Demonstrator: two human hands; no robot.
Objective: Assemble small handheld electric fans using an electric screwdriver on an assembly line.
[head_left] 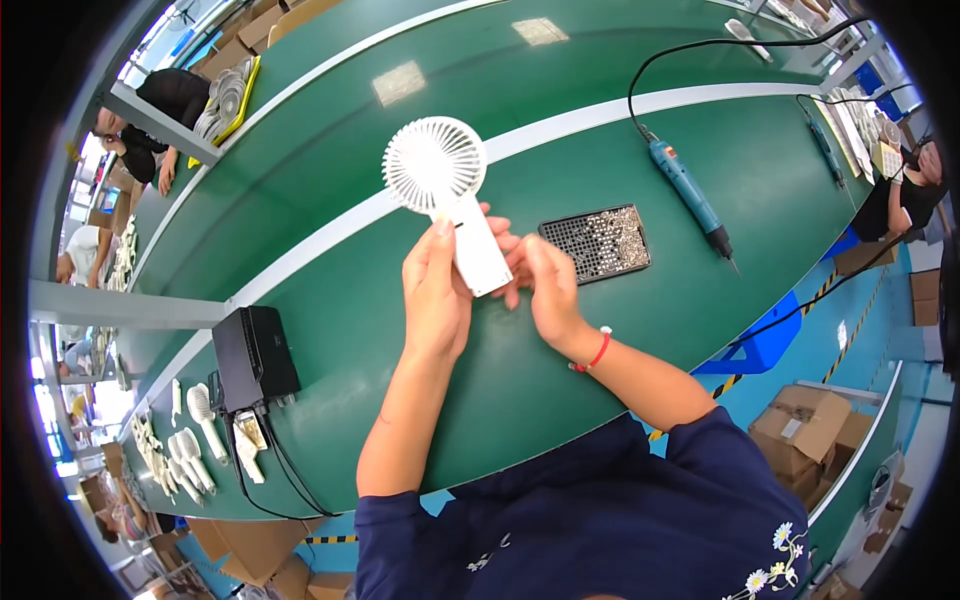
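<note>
A white handheld fan (481, 243) with a round slatted head is raised above the green workbench, its head tilted up and to the left. My left hand (438, 285) is wrapped around its handle, with the thumb on the front face and fingertips showing past the far side. Close by the handle's lower end is my right hand (552, 290), its fingers loosely curved and apart. I cannot tell whether they touch the handle. Just beyond the right hand lies a black tray (575, 248) of small metal screws, heaped toward its right side.
A teal electric screwdriver (690, 195) on a black cable lies right of the tray. To the left stand a black box (255, 360) with cables and several white fan parts (188, 460). A metal rail (560, 128) crosses the bench. Other people work at both sides.
</note>
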